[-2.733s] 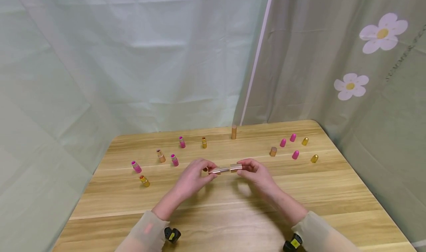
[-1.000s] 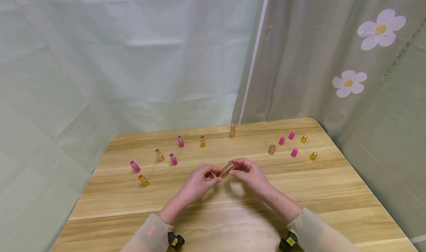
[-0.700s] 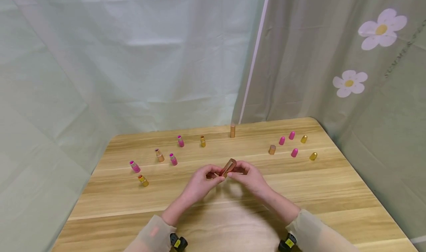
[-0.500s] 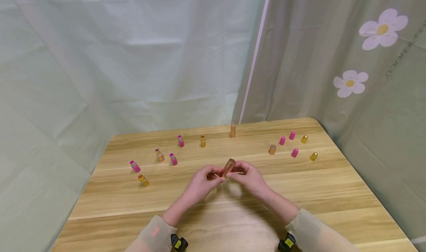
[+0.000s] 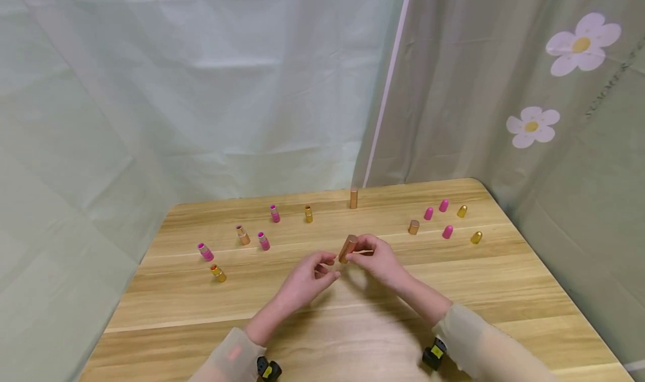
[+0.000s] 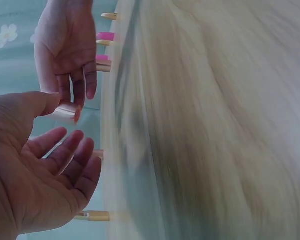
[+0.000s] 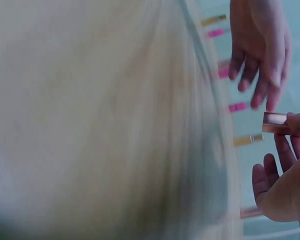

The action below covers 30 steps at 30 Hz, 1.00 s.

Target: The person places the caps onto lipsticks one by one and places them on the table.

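Copper tube (image 5: 348,248): held up above the tabletop (image 5: 353,326), near the middle, in the right hand (image 5: 378,263). Right fingers (image 6: 78,82) closed on it in a pinch, thumb on the near side, the others around the far right side. Tube tilted, upper end leaning right; its length projects left and upward from the grip.

Left hand (image 5: 304,278): fingers loosely bent and parted, gripping nothing. Their tips lie just left of the tube's lower part; contact with it cannot be told from the three views. In the right wrist view the left fingertips end right beside the tube.

Surroundings, tabletop, left side: three pink tubes (image 5: 205,252), two gold tubes (image 5: 218,274) and one rose-gold tube (image 5: 243,235), all upright with open tops, spaced apart. Far edge, near centre: a tall copper cylinder (image 5: 354,199), upright. Far right: three pink caps (image 5: 447,232) and two gold caps (image 5: 476,237), rounded ends up; a short copper cap (image 5: 414,227) stands just left of them.

Backdrop: pale curtain (image 5: 282,91) beyond the far edge, white flowers (image 5: 533,127) printed at right. Both wrist views partly blurred.
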### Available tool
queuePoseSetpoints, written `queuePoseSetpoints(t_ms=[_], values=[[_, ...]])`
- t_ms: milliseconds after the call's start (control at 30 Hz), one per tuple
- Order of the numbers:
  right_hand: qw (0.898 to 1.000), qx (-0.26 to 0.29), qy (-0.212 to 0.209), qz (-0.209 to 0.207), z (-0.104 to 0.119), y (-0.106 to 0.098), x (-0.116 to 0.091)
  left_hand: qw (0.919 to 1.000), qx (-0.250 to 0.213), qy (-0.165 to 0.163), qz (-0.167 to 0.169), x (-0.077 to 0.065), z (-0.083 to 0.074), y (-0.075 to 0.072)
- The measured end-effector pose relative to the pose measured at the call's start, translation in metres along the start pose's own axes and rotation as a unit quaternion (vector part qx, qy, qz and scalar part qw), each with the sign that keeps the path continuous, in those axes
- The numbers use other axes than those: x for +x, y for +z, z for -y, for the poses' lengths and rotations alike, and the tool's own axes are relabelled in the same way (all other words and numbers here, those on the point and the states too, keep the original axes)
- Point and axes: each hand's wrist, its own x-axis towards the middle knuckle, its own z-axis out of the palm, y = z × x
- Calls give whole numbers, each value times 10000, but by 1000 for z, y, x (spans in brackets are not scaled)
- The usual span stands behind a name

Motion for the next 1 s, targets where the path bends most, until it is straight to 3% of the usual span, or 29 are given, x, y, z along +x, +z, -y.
queuePoseSetpoints(t_ms=[67,133,267,433,533,667,800,1000], values=[[9996,-242,-14,-157,-1,-6,7,9986,488,181,94,-3,0,-1],[9978,-578,-67,-308,-3,-13,15,9923,1136,464,180,-6,0,-1],[9914,-1201,-45,-526,-7,-26,31,9672,2294,1012,413,-12,-3,-1],[9849,-1637,106,-548,-14,-36,51,9402,3073,1263,752,-20,-9,1],[9822,-1786,236,-524,-17,-38,64,9302,3310,1353,827,-23,-11,2],[9807,-1834,386,-560,-20,-39,80,9228,3452,1553,721,-27,-13,2],[9792,-1889,442,-600,-22,-39,92,9190,3497,1737,548,-30,-12,2],[9772,-1976,521,-578,-26,-38,104,9185,3542,1685,493,-35,-3,-3]])
